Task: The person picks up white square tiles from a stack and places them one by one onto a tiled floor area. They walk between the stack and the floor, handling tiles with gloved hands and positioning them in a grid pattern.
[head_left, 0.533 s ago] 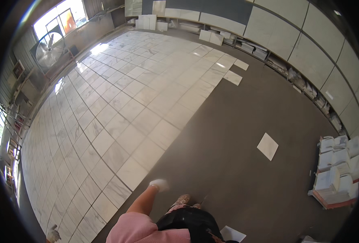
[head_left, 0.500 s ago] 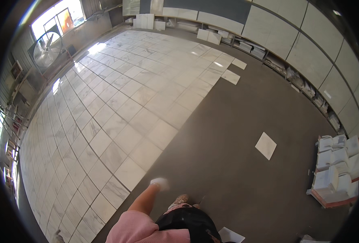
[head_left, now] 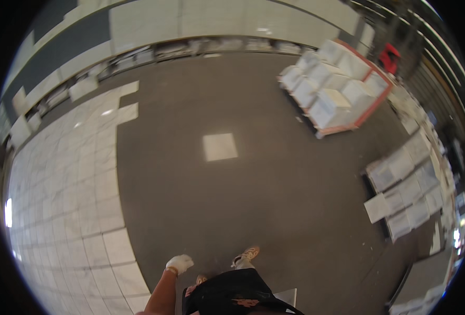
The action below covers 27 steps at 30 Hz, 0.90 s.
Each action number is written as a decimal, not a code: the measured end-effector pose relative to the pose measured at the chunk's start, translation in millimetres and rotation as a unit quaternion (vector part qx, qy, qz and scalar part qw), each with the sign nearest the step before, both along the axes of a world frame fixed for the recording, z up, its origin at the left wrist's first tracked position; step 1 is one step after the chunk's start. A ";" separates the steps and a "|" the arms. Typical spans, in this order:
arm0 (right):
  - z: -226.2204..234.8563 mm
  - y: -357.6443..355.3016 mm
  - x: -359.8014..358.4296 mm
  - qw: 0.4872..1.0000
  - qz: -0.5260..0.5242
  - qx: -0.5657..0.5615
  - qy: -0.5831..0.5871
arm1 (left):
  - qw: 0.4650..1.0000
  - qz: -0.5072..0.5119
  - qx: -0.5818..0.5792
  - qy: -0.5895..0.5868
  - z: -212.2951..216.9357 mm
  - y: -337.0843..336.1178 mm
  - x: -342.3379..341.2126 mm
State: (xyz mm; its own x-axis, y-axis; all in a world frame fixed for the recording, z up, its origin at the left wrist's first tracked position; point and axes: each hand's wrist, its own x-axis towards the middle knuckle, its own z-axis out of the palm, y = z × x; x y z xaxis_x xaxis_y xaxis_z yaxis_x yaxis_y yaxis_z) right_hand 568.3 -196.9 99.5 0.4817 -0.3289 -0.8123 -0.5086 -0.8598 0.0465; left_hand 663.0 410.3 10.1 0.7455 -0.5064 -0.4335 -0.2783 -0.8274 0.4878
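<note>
My left hand point(head_left: 180, 263), in a white glove, hangs over the dark floor beside my legs. Its fingers look curled together, slightly blurred, with nothing visible in them. To its left lies the edge of a wide field of white, grey-veined stone tiles point(head_left: 118, 245) laid out in rows. A single white tile point(head_left: 220, 147) lies alone on the floor ahead of me. At the lower edge, on the right of my black apron point(head_left: 232, 286), the corner of a white slab point(head_left: 288, 297) shows. My right hand is out of the picture, so whether it holds that slab is hidden.
A red-edged pallet point(head_left: 342, 128) of stacked white tiles stands at the far right. Nearer, a second stack of tiles point(head_left: 400, 176) sits on a dark base. Large pale panels point(head_left: 206, 18) line the back wall above a low shelf point(head_left: 177, 50) of slabs.
My view has swung to the right, so the tile field now sits at the left and a second tile stack shows. My left hand stays low and free of the tiles.
</note>
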 end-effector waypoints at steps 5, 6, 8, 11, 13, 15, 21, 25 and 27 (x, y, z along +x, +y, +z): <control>-30.7 -44.2 -22.4 0.994 -0.104 0.004 0.041 | 0.984 -0.004 0.093 0.150 -32.0 -14.1 83.4; -34.5 -51.2 -20.0 0.992 -0.117 0.007 0.050 | 0.940 -0.014 0.210 0.270 -37.0 -23.9 108.8; -34.1 -64.1 -0.3 0.990 -0.127 0.023 0.055 | 0.964 0.059 0.133 0.224 -32.3 -29.9 151.7; -15.9 -89.7 57.8 0.989 -0.084 0.060 0.106 | 0.986 -0.036 0.137 0.088 -36.5 -47.5 219.0; 6.8 -87.0 97.0 0.986 -0.117 0.036 0.114 | 0.996 -0.073 0.047 -0.003 -33.6 -39.8 245.5; 30.8 -104.2 140.3 0.984 -0.158 0.006 0.078 | 0.991 -0.122 0.015 -0.045 -39.4 -58.0 289.3; 70.0 -171.9 246.3 0.963 -0.270 -0.019 -0.004 | 0.841 0.363 0.138 0.377 -59.9 -140.9 480.6; 94.6 -233.5 286.2 0.965 -0.257 -0.045 -0.022 | 0.901 -0.364 0.236 -0.012 -33.3 -206.4 636.7; 103.3 -268.0 296.4 0.965 -0.255 -0.034 -0.048 | 0.862 -0.436 0.256 -0.042 -12.3 -271.8 717.1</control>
State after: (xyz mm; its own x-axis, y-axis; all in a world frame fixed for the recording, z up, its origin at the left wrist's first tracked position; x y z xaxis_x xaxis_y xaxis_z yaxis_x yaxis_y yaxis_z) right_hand 864.7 -464.9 202.8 0.3152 -0.5940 -0.7402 -0.8701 -0.4923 0.0246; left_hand 1380.2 138.5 -2.1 0.2191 -0.6489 -0.7286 -0.9194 -0.3873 0.0684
